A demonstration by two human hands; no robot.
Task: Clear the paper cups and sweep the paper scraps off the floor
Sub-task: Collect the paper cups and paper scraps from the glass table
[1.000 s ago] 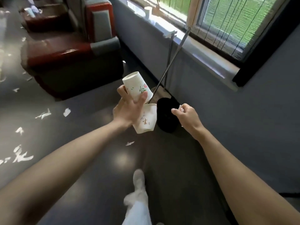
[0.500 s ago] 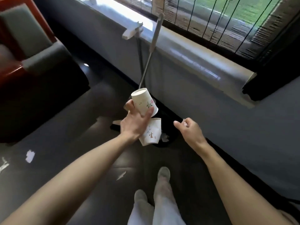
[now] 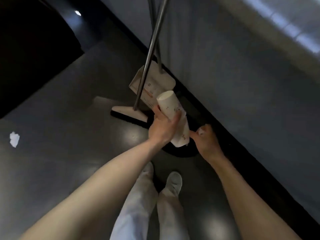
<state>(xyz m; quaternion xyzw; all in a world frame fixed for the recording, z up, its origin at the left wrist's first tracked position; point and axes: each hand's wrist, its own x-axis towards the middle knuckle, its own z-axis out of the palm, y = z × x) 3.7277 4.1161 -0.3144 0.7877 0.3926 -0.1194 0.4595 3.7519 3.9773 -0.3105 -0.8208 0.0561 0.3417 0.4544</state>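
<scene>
Over the black bin: both hands meet here, close to the foot of the grey wall.
Left hand: fingers and thumb wrapped round two paper cups at once, holding them as a tilted pair.
Upper cup: white with small printed marks, sticking up past the thumb and in front of the dustpan.
Lower cup: white and hanging below the palm, its low end above the bin's opening and just beside the right hand's fingers.
Right hand: fingers curled in tight, pinching a small white bit — too blurred to tell what it is.
Broom: pale head with dark bristles on the floor just left of the bin, its metal handle rising to the top edge.
Dustpan: pale, standing behind the broom head and near the wall.
Floor: dark and glossy — one paper scrap lies far to the left, well apart from the bin.
Feet: pale shoes below light trousers, toes just short of the bin.
Top left: dark furniture.
</scene>
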